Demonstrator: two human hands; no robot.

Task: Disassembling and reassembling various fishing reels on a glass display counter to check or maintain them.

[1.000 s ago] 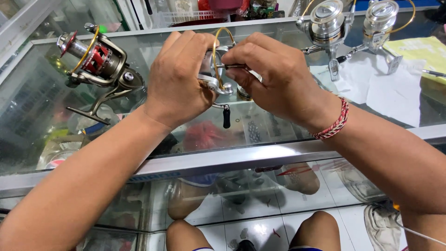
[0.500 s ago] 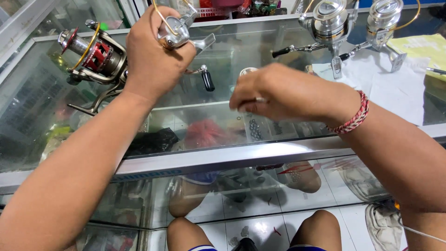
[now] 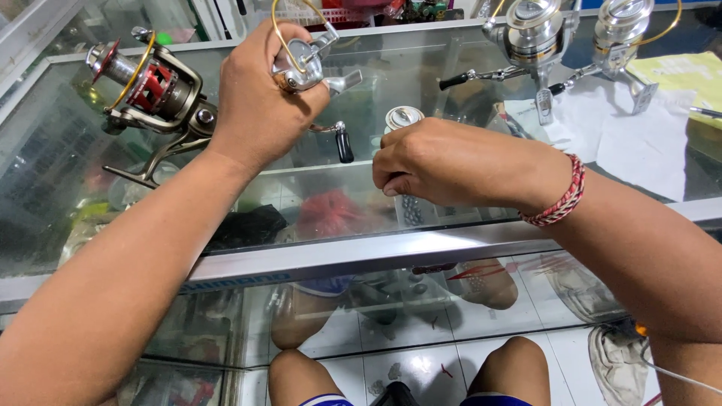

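While the left hand (image 3: 259, 105) grips a silver spinning reel (image 3: 304, 64) raised over the glass tabletop (image 3: 90, 218), the right hand (image 3: 444, 162) pinches its detached spool (image 3: 404, 118); refitting likely needs careful alignment.

I see white paper sheets (image 3: 639, 143) lying flat at the table's right, under two reels. A yellow-green printed sheet (image 3: 681, 75) lies at the far right corner. No screens or signs.

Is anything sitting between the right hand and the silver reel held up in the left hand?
Nothing visible. Between the right hand and the silver fishing reel in the left hand hangs only that reel's black-knobbed handle.
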